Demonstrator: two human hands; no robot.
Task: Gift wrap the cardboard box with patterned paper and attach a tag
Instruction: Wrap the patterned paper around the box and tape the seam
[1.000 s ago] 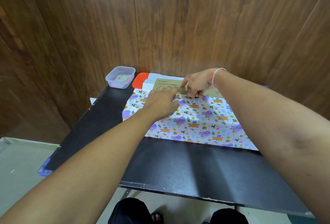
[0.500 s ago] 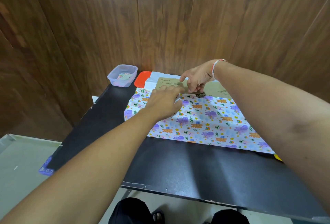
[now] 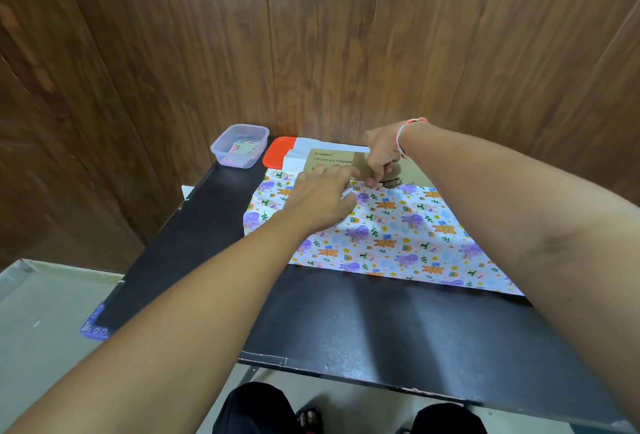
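A flat brown cardboard box [image 3: 412,170] with printed text lies at the far side of the black table [image 3: 363,319]. Patterned paper [image 3: 398,239] with purple and orange animals covers its near part and spreads toward me. My left hand [image 3: 325,194] lies palm down on the paper's far edge, fingers stretched onto the box. My right hand [image 3: 381,156] hovers over the same edge, its fingers curled down and pinching at the paper's edge; what sits between the fingertips is too small to tell.
A clear plastic tub [image 3: 240,145] holding small cards stands at the table's far left corner. An orange lid [image 3: 277,153] and white paper [image 3: 298,156] lie beside the box. A wooden wall rises right behind the table. My knees show below the near edge.
My right hand has shifted slightly right along the paper's edge and curled lower. The left hand stays pressed on the paper. The camera has tilted a little.
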